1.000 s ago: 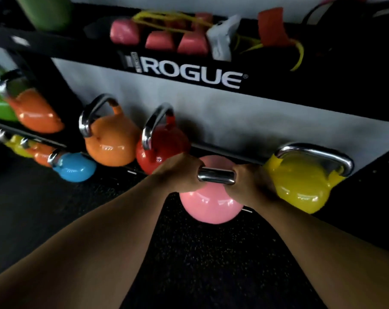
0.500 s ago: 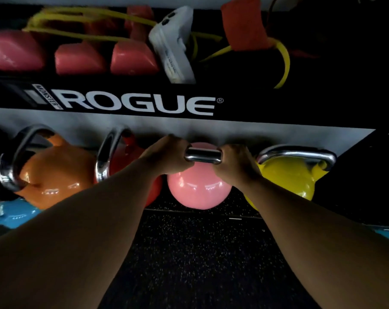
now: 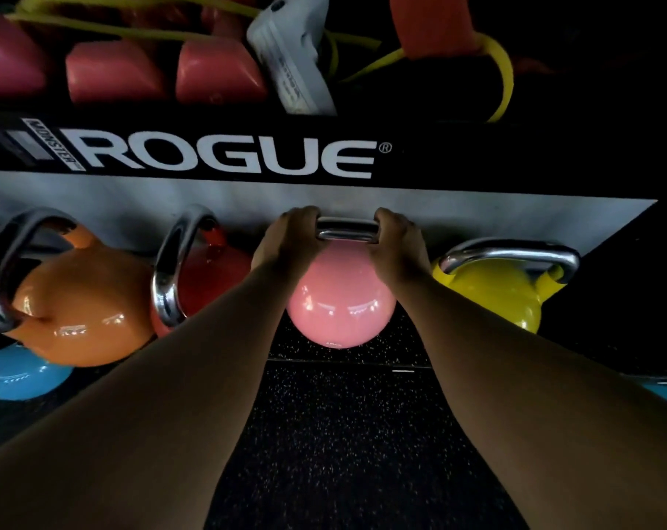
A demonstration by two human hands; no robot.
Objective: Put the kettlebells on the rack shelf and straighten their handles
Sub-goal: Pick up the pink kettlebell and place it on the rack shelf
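A pink kettlebell (image 3: 341, 300) with a chrome handle sits at the middle of the rack shelf (image 3: 347, 357), between a red kettlebell (image 3: 217, 269) and a yellow kettlebell (image 3: 496, 292). My left hand (image 3: 286, 242) grips the left end of the pink bell's handle and my right hand (image 3: 396, 246) grips the right end. An orange kettlebell (image 3: 75, 300) stands left of the red one. The red and orange handles are turned edge-on, while the yellow handle lies crosswise.
A black rack beam marked ROGUE (image 3: 228, 158) runs just above my hands. The shelf above holds pink dumbbells (image 3: 114, 70), yellow bands (image 3: 500, 70) and a white object (image 3: 289, 59). A blue kettlebell (image 3: 14, 372) sits lower left. Speckled black floor (image 3: 343, 434) lies below.
The pink kettlebell has moved up and back onto the shelf between the red and yellow ones, still held in both hands. My view has come closer to the rack.
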